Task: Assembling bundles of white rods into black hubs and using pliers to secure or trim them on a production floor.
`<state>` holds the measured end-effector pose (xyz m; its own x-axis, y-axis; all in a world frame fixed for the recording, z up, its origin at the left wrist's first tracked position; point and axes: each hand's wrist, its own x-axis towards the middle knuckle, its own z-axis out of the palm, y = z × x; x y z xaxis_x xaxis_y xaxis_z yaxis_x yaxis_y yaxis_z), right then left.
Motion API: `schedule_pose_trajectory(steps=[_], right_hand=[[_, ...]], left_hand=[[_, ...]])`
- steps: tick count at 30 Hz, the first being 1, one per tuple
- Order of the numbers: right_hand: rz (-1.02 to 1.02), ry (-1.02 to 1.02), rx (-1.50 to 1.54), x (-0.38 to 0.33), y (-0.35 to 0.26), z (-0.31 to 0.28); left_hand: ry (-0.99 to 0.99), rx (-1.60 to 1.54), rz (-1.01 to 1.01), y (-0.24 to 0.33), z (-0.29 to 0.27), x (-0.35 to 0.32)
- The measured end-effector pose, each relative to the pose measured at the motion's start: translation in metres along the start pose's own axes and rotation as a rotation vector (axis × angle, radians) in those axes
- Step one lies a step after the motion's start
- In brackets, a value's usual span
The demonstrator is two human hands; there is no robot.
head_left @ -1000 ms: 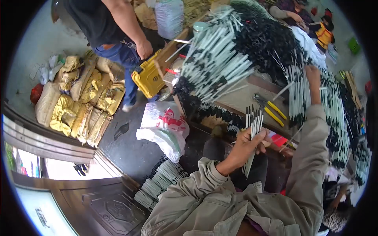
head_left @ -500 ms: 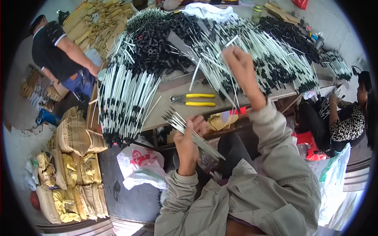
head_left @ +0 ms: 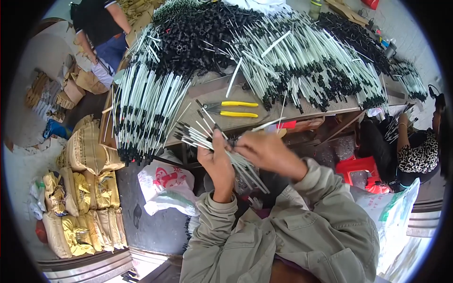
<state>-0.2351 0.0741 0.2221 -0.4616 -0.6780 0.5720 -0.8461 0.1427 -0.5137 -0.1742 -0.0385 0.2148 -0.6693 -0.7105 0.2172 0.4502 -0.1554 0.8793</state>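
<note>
My left hand (head_left: 218, 162) is closed round a loose, fanned bundle of thin white rods (head_left: 250, 175) with dark tips, above my lap at the table's front edge. My right hand (head_left: 271, 150) has its fingers pinched together against the bundle, slightly blurred by motion. A thin white rod (head_left: 267, 124) sticks out from its fingers toward the upper right; the gripped end is hidden. Just beyond, yellow-handled pliers (head_left: 232, 108) lie on the table (head_left: 200, 94). Heaped farther back are white rods with black fittings (head_left: 302, 61).
Black plastic parts (head_left: 193, 42) form a pile at the back, with more rods (head_left: 146, 104) at the left edge. White bags (head_left: 167, 184) (head_left: 389, 207) flank me. Wrapped packages (head_left: 85, 203) are stacked at left. One person (head_left: 101, 23) stands far left; another (head_left: 417, 151) sits at right.
My right hand has come down from the rod heap to the bundle in my left hand. The bundle is more fanned out. The standing person has shifted right and toward the back.
</note>
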Motion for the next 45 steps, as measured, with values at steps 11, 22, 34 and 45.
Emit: schedule_pose_trajectory(steps=[11,22,34,45], right_hand=[[0.305,-0.07,-0.965,0.165,0.187,-0.038],[0.109,0.765,-0.543,0.168,0.063,-0.093],[0.027,1.194,-0.12,0.008,-0.021,-0.106],[0.289,0.181,0.061,-0.059,-0.024,-0.047]], left_hand=[[-0.155,-0.427,-0.257,0.044,-0.035,-0.007],[-0.396,-0.297,-0.51,0.025,-0.046,-0.021],[-0.333,-0.152,-0.646,-0.03,-0.008,-0.033],[-0.146,-0.242,-0.471,-0.011,0.028,-0.019]])
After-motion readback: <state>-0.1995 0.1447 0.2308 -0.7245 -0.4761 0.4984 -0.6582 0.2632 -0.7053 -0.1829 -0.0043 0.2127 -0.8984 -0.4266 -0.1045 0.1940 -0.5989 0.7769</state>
